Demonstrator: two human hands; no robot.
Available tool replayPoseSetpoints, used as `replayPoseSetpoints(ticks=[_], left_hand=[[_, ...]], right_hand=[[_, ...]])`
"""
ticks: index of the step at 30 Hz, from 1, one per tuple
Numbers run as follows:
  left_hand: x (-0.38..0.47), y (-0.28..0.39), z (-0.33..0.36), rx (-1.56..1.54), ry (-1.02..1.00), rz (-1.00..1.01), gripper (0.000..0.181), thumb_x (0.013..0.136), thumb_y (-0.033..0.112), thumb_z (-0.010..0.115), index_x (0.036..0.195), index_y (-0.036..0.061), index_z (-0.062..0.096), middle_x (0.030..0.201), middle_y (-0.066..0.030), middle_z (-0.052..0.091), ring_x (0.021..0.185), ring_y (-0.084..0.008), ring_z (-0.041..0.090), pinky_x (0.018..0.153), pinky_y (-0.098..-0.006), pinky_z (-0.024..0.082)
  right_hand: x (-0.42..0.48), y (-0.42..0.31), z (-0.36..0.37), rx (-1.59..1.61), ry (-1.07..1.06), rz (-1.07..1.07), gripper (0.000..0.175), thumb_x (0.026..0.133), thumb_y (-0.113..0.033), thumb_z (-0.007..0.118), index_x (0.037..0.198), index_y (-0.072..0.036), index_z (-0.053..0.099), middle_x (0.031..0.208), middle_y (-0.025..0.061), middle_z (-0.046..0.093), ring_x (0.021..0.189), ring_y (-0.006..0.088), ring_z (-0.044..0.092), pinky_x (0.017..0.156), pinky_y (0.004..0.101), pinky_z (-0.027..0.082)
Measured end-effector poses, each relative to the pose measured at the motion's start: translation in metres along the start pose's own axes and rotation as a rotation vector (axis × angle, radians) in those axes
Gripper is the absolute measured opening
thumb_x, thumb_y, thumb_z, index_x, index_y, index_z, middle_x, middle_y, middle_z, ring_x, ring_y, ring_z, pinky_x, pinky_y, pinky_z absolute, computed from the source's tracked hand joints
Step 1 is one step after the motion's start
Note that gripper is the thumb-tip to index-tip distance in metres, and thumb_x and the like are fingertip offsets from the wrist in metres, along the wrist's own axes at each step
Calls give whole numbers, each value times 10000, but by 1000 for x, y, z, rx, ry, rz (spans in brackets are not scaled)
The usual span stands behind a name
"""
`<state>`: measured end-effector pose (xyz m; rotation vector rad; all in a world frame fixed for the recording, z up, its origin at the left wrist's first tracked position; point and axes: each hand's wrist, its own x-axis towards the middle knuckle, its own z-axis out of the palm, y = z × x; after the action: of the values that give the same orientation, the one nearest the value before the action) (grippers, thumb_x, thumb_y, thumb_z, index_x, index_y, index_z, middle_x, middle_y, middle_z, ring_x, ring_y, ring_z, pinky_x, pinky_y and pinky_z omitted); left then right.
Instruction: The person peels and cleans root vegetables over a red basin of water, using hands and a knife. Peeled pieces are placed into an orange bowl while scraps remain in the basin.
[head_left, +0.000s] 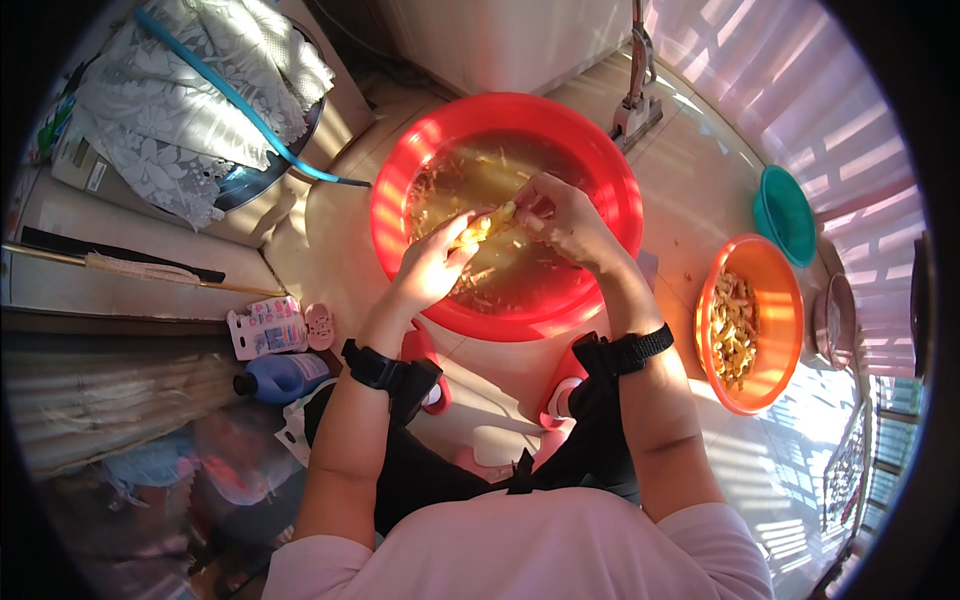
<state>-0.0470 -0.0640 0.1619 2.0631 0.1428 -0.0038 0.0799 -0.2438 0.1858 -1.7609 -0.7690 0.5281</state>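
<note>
A large red plastic basin (517, 326) stands on the tiled floor before me, holding murky water with many small yellowish scraps afloat. Over it, my left hand (439, 262) is closed around a yellow knobbly root piece (487, 226), which looks like ginger or turmeric. The fingers of my right hand (551, 217) pinch at the far end of that same piece. To the right, an orange plastic basin (784, 337) contains a heap of similar yellowish root pieces (733, 330).
At right are a green basin (785, 217) and a brownish basin (836, 321). A mop head (636, 121) rests beyond the red basin. On the left stand a washing machine with lace cloth (180, 97), a blue hose (225, 94) and a blue bottle (285, 376).
</note>
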Motion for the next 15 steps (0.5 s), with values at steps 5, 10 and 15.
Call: replayPoseSetpoints(ticks=[5,10,15], left_hand=[[-3,12,-3,166,90,59,386,927,178,544,1266,10,466,1167,-157,598,1080,-226,587,881,-323,455],[1,9,3,196,99,107,365,927,162,543,1255,19,472,1096,-105,607,1014,-161,577,859,-293,450],[12,-8,14,-300,22,24,356,923,133,545,1238,-3,448,1026,-17,553,926,-84,505,822,-232,422]], right_hand=[[-1,-1,-3,21,8,108,157,791,-111,623,917,-17,620,771,101,610,659,175,592,626,310,478],[5,2,-1,245,91,194,144,874,-117,556,943,6,586,748,66,611,621,129,598,565,256,492],[8,1,3,368,248,241,202,957,-170,465,986,6,561,752,52,614,567,128,595,526,240,498]])
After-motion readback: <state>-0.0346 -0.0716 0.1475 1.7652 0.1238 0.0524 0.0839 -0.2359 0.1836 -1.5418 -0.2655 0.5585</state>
